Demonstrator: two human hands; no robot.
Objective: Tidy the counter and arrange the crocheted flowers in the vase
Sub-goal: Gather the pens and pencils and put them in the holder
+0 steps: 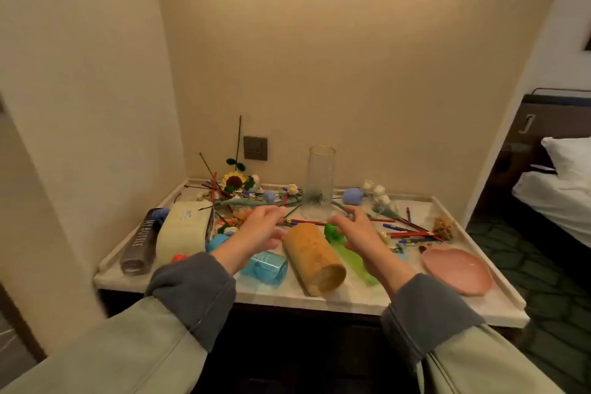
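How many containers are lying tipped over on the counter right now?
4: dark bottle far left, cream canister beside it, blue glass bottle at the front, tan cylinder right of it. The green piece alongside may be a fifth; clutter may hide others.

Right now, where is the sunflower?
Head view: the sunflower lies at the back left, below the wall socket, left of the glass vase.

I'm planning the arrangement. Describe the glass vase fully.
The glass vase is a tall clear cylinder with a faintly yellow rim, standing upright at the back of the counter near the wall. It looks empty; flower stems lie beside its base. The left hand and right hand hover in front, not touching it.
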